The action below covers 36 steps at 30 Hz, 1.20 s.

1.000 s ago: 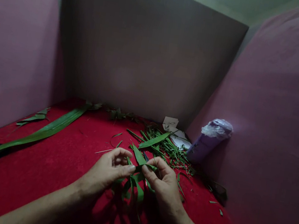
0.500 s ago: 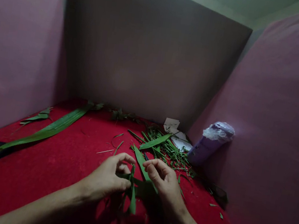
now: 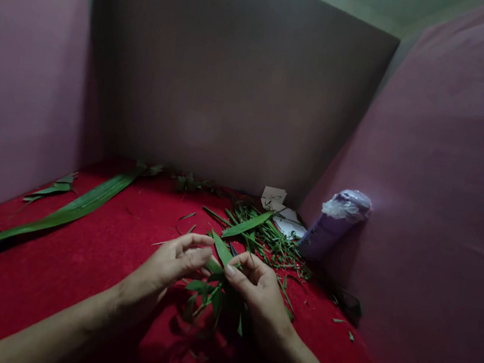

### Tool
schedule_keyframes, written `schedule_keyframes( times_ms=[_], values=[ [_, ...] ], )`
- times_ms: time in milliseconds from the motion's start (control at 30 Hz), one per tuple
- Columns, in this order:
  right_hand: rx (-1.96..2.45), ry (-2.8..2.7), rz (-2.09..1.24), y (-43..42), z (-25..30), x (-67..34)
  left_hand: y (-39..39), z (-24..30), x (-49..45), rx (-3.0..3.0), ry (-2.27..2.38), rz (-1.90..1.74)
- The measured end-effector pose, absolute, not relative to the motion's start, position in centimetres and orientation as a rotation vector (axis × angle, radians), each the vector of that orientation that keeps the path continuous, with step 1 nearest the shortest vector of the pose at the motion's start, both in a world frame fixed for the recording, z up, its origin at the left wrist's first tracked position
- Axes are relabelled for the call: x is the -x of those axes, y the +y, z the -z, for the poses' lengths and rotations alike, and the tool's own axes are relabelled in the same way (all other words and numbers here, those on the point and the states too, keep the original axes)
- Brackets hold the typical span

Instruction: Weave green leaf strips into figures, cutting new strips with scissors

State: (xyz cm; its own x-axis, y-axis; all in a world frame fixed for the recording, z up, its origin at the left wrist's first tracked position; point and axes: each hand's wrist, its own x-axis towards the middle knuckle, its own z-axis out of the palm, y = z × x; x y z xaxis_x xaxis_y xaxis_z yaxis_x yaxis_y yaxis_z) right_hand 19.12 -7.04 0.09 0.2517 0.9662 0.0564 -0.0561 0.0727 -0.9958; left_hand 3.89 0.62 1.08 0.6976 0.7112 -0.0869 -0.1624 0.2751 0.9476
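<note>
— Both your hands have drawn together since half a second ago. Your right hand (image 3: 259, 293), loose above the work then, now pinches the leaf strips (image 3: 213, 289) opposite your left hand (image 3: 165, 270).

— Yes, your thumb and forefinger on each side are clamped on the same knot of strips, fingertips almost touching. You hold it just above the red cloth (image 3: 96, 269), at 6 o'clock from the heap of cuttings (image 3: 270, 237).

— One pointed blade stands up at 12 o'clock between your fingertips, and the other ends hang toward 6 o'clock. You'd do best, I judge, to keep the left pinch fixed and let only your right fingers work, so the crossing can't slip.

— Pull evenly and gently too. Blades this thin will likely split lengthwise if you tug.

— Your hands shade the hanging ends in this dim light, so tilt the work toward you before choosing a strip.

— The long leaf (image 3: 69, 210) at 10 o'clock and the purple roll (image 3: 330, 225) at 2 o'clock lie well apart from your hands.
</note>
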Motion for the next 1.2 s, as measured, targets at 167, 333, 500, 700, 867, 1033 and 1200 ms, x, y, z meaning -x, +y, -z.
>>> schedule_keyframes(
  times_ms=[167,333,500,700,867,1033,1200],
  values=[
    [1.168,-0.834,-1.048,-7.0,-0.1,-19.2,1.0,-0.9,-3.7,-1.077,0.513,-0.607],
    [1.154,-0.764,-1.117,-7.0,0.2,-18.9,0.6,-1.1,-3.5,-1.109,0.447,-0.482],
    [1.196,-0.806,-1.107,-7.1,0.0,-18.6,0.8,-0.9,-3.4,-1.206,0.507,-0.483],
    [1.235,-0.908,-1.140,-7.2,-0.1,-18.4,1.1,0.0,-3.5,-1.247,0.561,-0.424],
    [1.291,-1.040,-1.090,-7.1,0.2,-18.5,1.2,0.6,-3.7,-1.239,0.666,-0.455],
    [1.415,-1.196,-0.981,-7.3,0.5,-18.5,1.1,0.6,-3.7,-1.301,0.737,-0.489],
    [1.357,-1.462,-0.633,-7.6,0.6,-18.6,1.1,0.6,-3.9,-1.330,0.786,-0.503]
  ],
)
